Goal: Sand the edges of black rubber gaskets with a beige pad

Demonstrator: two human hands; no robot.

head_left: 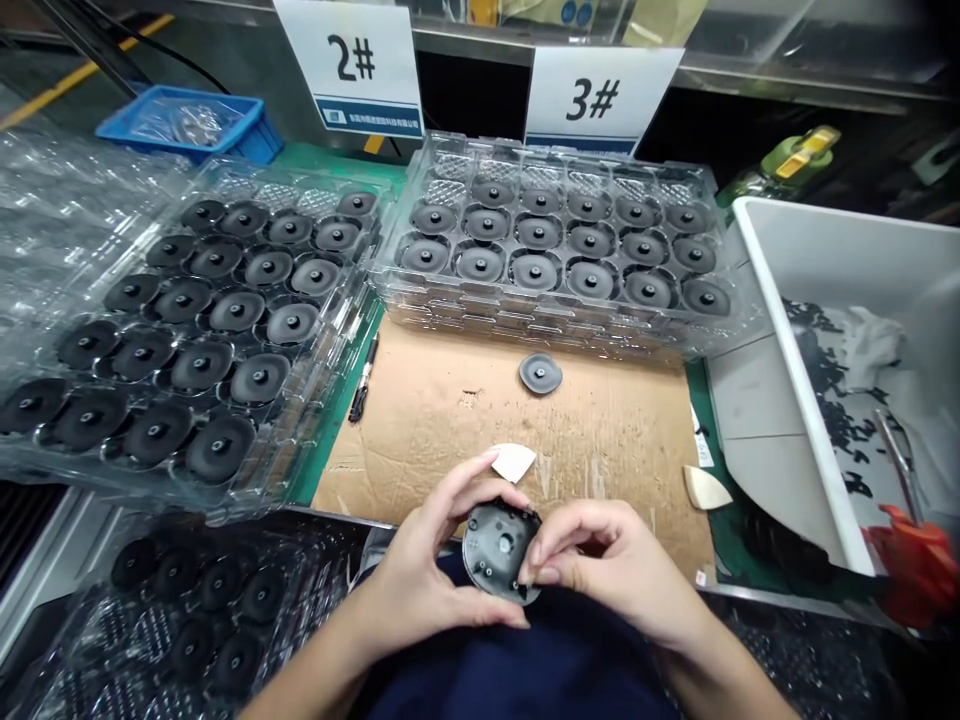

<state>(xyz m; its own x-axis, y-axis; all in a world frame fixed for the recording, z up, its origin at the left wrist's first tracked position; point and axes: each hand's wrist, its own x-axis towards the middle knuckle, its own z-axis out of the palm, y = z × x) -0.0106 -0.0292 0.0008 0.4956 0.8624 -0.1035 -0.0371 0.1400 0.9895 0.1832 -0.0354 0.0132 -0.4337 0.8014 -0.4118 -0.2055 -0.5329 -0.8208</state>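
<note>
A round black plastic cap (491, 550) is held near my body at the front edge of the cardboard, its hollow inner side with small posts turned up. My left hand (442, 560) grips it around the left side, thumb below and fingers above. My right hand (592, 555) is closed, thumb and forefinger pinching at the cap's right rim; whether anything small is between those fingertips is hidden. Just beyond the cap lies a white wedge-shaped pad (514, 462). Farther back on the cardboard (427, 420) rests another black cap (540, 373), stem side up.
Clear trays of black caps stand at left (300, 385) and back (525, 310). A white bin (795, 420) on the right holds black scraps, with red-handled pliers (911, 550) at its front corner. A black pen (364, 380), a second wedge pad (705, 488) and a blue basket (259, 135) are also present.
</note>
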